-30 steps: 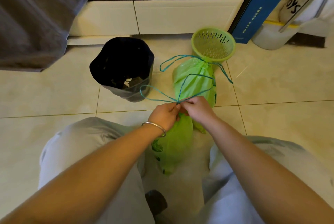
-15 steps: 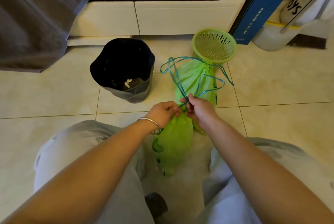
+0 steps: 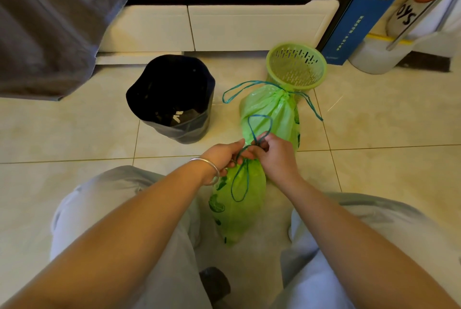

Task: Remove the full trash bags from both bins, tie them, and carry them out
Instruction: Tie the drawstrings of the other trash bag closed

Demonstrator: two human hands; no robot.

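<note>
Two green trash bags lie on the tiled floor between my knees. The near bag (image 3: 239, 211) has a blue drawstring (image 3: 240, 184) looping over it. My left hand (image 3: 222, 155) and my right hand (image 3: 274, 156) both pinch this drawstring at the bag's neck, fingers closed on the cord. One loop of cord stands up above my right hand. The far bag (image 3: 272, 111) is cinched at its top, its blue cords trailing left and right. Behind it stands a green slotted bin (image 3: 296, 66) with no bag in it. A dark bin (image 3: 172, 99) to the left holds a dark liner.
A white low cabinet (image 3: 249, 24) runs along the back. A grey fabric surface (image 3: 50, 21) fills the upper left. A blue box (image 3: 356, 24) and a white rounded object (image 3: 374, 56) stand at the upper right. My grey-trousered knees flank the near bag.
The wide taut loops of blue cord have been drawn in toward my hands. One loop now hangs over the near bag and a small one stands above my right hand.
</note>
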